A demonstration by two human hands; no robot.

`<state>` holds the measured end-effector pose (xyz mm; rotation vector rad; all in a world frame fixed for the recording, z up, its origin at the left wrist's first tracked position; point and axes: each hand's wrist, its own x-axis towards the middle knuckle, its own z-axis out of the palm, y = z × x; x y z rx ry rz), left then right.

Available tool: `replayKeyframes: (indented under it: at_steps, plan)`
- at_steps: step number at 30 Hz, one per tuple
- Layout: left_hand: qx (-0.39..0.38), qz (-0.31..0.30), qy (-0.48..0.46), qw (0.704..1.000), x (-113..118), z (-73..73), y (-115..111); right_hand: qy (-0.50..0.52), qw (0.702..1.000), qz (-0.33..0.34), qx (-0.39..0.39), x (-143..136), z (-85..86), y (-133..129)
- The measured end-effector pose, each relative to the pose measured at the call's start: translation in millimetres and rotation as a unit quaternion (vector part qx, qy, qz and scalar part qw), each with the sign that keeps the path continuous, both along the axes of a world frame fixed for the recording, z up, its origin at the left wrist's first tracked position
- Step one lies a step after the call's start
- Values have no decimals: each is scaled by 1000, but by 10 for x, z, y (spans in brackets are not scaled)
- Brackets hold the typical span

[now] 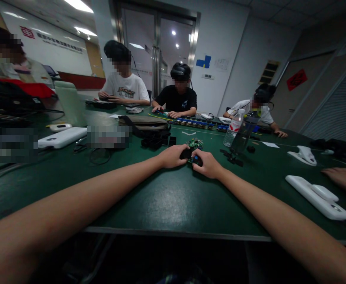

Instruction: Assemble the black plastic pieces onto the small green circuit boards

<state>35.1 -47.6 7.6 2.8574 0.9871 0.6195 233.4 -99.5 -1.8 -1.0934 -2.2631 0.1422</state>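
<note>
Both of my hands meet over the green table [167,205], around a small black part with a green circuit board [191,159]. My left hand [173,156] grips the black part from the left, fingers closed on it. From the right, my right hand [207,164] pinches the same part, near a small blue piece. Just beyond my fingers lies a pile of small green circuit boards [194,143]. Several black box-shaped parts [155,141] sit left of the pile. Fine details between my fingertips are too small to make out.
A clear bottle [234,128] and a dark bottle [244,134] stand to the right. White devices [318,197] lie at the right, near another person's hand [343,177]. A grey-brown bag [145,122] and a white power bank [62,138] are left. Several people sit around the table.
</note>
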Motion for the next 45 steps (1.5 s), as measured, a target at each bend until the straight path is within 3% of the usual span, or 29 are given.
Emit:
replayKeyframes:
  at_steps: [21, 29, 36, 45]
  plan:
    - [-7, -20, 55, 998, -123, 63, -71, -38, 996, -4, -76, 137, 171, -53]
    - [-18, 28, 97, 995, -133, 102, -84, -26, 995, -10, -99, 144, 165, -22]
    - [-12, 39, 123, 992, -131, 122, -92, 16, 997, -68, -28, 354, 293, -5]
    - [-18, 33, 114, 993, -144, 113, -59, -111, 989, -80, -56, 429, 207, 64]
